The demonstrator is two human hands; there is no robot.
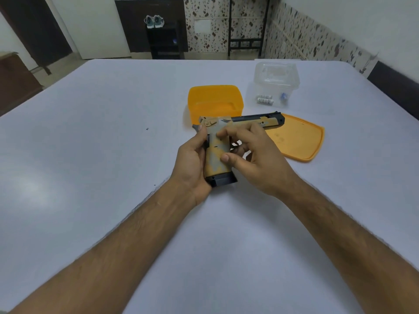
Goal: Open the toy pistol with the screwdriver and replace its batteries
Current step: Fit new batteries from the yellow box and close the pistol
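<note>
White table [90, 155]; both hands, left hand [192, 164] and right hand [256, 159], clasp toy pistol [217, 155] by grip. Light, rigid plastic, likely.

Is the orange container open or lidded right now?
Open. The orange container sits with no lid on it; its orange lid lies flat on the table beside it, partly behind the toy pistol.

White desk [90, 155]; far wall white above speckled tiles [294, 30]; dark shelf [164, 41] holding sneakers [154, 21]; dark door [31, 26] far left; tan floor [68, 62].
</note>
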